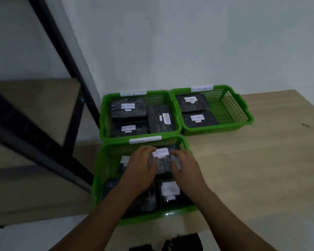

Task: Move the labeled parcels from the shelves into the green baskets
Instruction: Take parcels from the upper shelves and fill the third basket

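Observation:
Three green baskets stand on a wooden table. In the near basket (101,171) a black wrapped parcel (162,162) with a white "RETURN" label sits between my left hand (140,169) and my right hand (186,168), both gripping its sides. More black parcels (170,193) lie below it in the same basket. The far left basket (105,113) holds three labeled parcels (128,109). The far right basket (230,107) holds two parcels (192,102) on its left side.
A black metal shelf frame (65,57) with wooden boards (38,105) stands at the left, close to the baskets. A grey wall rises behind. The wooden table (252,169) extends to the right of the baskets.

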